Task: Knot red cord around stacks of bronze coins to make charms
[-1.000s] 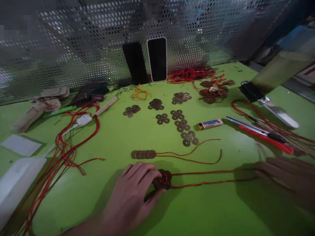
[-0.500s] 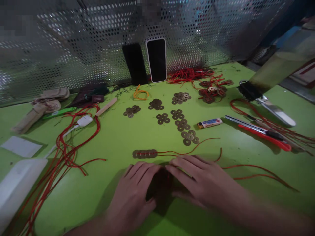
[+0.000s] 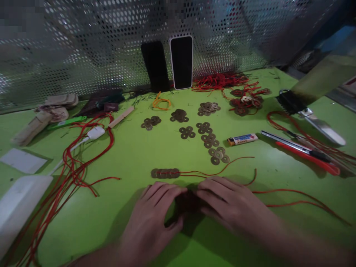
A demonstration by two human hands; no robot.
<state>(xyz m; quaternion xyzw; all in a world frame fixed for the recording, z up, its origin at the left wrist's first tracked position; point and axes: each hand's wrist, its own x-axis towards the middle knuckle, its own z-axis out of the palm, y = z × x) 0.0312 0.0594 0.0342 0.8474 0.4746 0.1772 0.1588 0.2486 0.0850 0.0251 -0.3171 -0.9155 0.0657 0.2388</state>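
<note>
My left hand (image 3: pixel 155 215) and my right hand (image 3: pixel 230 202) rest close together at the front of the green table, fingers curled inward and closed. Dark shadow fills the gap between them, and what the left fingers pinch is hidden. Red cord (image 3: pixel 294 191) trails out from under my right hand, which appears to grip it; its loose ends lie to the right. Just beyond my fingers lies a flat row of overlapping coins (image 3: pixel 165 173) threaded with thin red cord. Farther back sit several small clusters of holed coins (image 3: pixel 209 140).
A lighter (image 3: pixel 243 139), a red utility knife (image 3: pixel 303 150) and a black-bristled brush (image 3: pixel 289 102) lie on the right. Two phones (image 3: pixel 181 63) lean on the perforated metal screen. Long red cords (image 3: pixel 76 167) and a white charging cable run along the left.
My right hand has shifted slightly right, widening the gap between the hands. The view has tilted and drifted slightly; the coins and tools keep their places on the table.
</note>
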